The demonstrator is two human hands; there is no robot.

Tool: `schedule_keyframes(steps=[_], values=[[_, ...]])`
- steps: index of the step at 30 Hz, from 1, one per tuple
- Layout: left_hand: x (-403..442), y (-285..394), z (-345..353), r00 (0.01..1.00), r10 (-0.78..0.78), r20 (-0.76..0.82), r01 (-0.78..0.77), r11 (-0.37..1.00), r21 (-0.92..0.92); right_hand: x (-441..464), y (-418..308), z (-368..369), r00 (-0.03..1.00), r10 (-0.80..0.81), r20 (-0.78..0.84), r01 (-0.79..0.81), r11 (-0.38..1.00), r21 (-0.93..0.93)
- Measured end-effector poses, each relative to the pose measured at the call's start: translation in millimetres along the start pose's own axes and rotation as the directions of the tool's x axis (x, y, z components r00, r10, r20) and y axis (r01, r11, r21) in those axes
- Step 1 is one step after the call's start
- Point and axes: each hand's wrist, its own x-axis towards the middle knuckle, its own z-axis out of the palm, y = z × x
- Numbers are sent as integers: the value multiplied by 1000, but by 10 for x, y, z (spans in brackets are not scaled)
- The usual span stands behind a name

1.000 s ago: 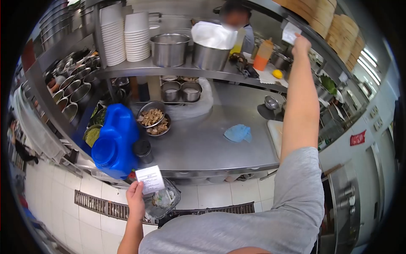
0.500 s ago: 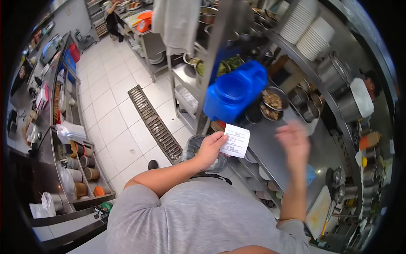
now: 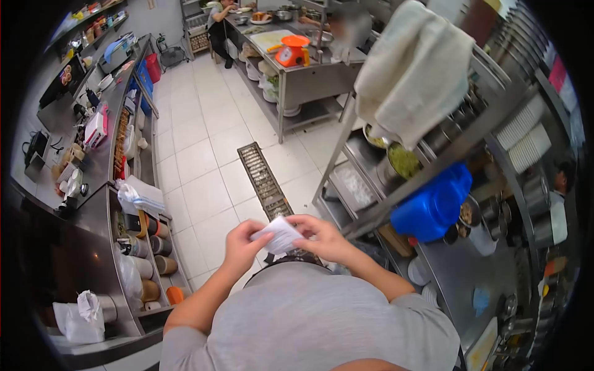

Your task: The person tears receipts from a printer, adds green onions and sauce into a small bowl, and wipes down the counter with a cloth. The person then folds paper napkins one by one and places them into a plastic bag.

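A small white printed paper slip point(image 3: 279, 237) is held in front of my waist, slightly blurred and bent. My left hand point(image 3: 243, 245) pinches its left side between thumb and fingers. From the right, my right hand point(image 3: 322, 237) grips the other edge, with the thumb below and the fingers along the top. The print on the slip is too blurred to read. Beyond my hands lies a metal floor drain grate point(image 3: 265, 179).
A steel rack with a hanging white towel point(image 3: 413, 71) and a blue plastic jug point(image 3: 433, 207) stands to the right. Shelves with jars point(image 3: 162, 247) line the left. Ahead, an orange scale point(image 3: 292, 52) sits on a steel table point(image 3: 309, 83), with people point(image 3: 218, 28) working there.
My right hand has come in from the right-hand counter to the slip, and both hands now hold it near my waist. The view has turned left toward the aisle.
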Motion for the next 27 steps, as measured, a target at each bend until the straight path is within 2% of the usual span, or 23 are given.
schedule_keyframes(steps=[2,3,4,6,10,12,13,16,18,20,21,24,27], values=[[-71,-48,-376,986,-103,-131,81,983,-164,514,6,235,999,-6,41,3,999,53],[-103,-66,-519,977,-128,-173,95,978,-184,729,-28,331,998,-7,63,1,996,84],[-121,-89,-645,965,-153,-215,109,973,-206,913,-84,379,984,-127,125,133,990,-47],[-30,-147,-825,936,-177,-305,98,961,-257,1262,-239,416,903,-316,292,394,879,-267],[367,-339,-1029,875,-152,-460,-12,943,-334,1985,-316,165,837,-390,384,528,760,-379],[764,-257,-1150,876,-112,-469,-81,925,-372,2337,-423,-124,813,-557,168,572,714,-403],[965,-332,-1262,873,-70,-483,-106,939,-327,2493,-486,-265,800,-601,-2,553,737,-388],[1606,-406,-1511,850,-33,-526,-109,965,-237,3007,-480,-886,686,-658,-311,509,740,-440],[2082,-469,-1615,844,-2,-536,-113,977,-181,3427,-531,-1356,564,-741,-364,510,659,-552],[2603,-632,-1710,843,43,-536,-124,985,-116,3956,-616,-1789,451,-787,-421,580,617,-532],[2905,-937,-1816,848,61,-526,-116,991,-72,4221,-632,-2017,471,-771,-427,590,636,-497],[3574,-1956,-2140,864,-33,-502,207,933,296,4953,-806,-2443,450,-755,-477,658,641,-394],[3684,-2724,-2257,796,-108,-596,365,871,330,5618,-887,-2762,478,-735,-480,669,659,-343]])
